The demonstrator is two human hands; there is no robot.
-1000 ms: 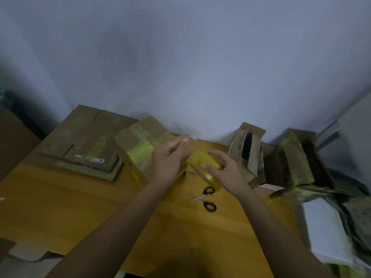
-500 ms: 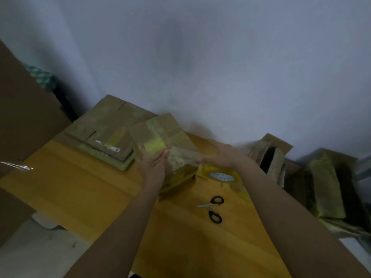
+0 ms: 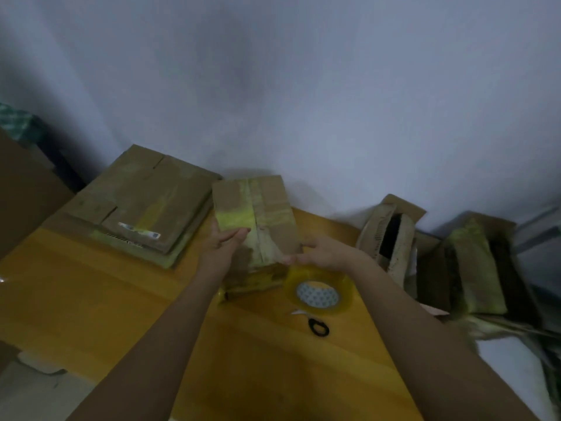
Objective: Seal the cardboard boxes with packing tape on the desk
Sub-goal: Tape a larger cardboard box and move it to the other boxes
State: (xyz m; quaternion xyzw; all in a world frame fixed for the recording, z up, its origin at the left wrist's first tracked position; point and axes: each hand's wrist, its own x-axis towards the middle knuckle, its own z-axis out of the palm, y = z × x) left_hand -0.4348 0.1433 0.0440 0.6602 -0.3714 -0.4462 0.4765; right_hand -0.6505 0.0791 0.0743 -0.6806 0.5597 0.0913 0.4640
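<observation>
At the nine o'clock side of the yellow-brown surface (image 3: 91, 287), a stack of flattened cartons (image 3: 142, 205) lies against the wall, a white label strip on its top sheet. At the centre, toward twelve o'clock, stands the small cardboard box (image 3: 258, 220), tilted up on its near edge, with yellowish tape running along its top seam and across one band. The left hand (image 3: 223, 246) rests against the box's left side, its grip wide, fingers straight and laid flat on the cardboard. The right hand (image 3: 323, 252) meets the box's right lower corner, its fingertips pinching there; whether they hold the box edge or a tape end I cannot tell. Just below that hand, at about four o'clock from the box, the packing tape roll (image 3: 318, 294) lies flat on the surface, and the black-handled scissors (image 3: 317, 325) lie just beneath it. At three o'clock, open and crumpled cartons (image 3: 391, 235) lean beside the wall.
</observation>
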